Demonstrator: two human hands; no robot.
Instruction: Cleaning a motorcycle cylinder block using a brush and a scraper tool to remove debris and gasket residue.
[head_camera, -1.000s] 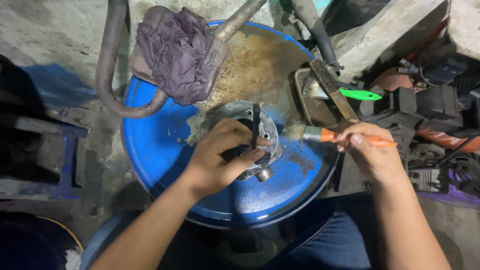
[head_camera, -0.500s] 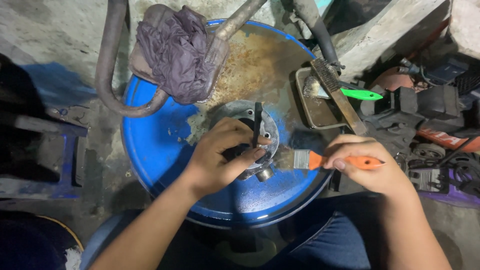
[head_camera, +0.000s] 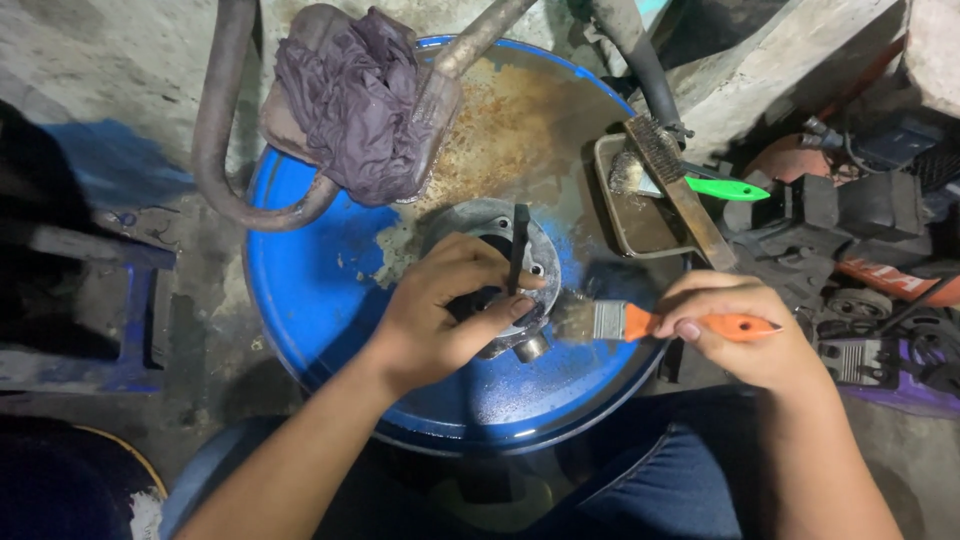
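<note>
Head view shows the blue drum (head_camera: 330, 300) as the workbench: on its lid, the left hand (head_camera: 450, 310) grips a round metal part (head_camera: 500, 275), while the right hand (head_camera: 745, 330) holds an orange-handled paintbrush (head_camera: 640, 322), bristles beside that part (cleaning looks midway, grime remaining).

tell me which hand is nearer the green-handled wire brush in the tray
Right. The right hand, gripping the orange-handled paintbrush, sits just below the tray where the green-handled wire brush lies. The left hand is farther off to the left, holding the metal part at the drum's middle.
</note>
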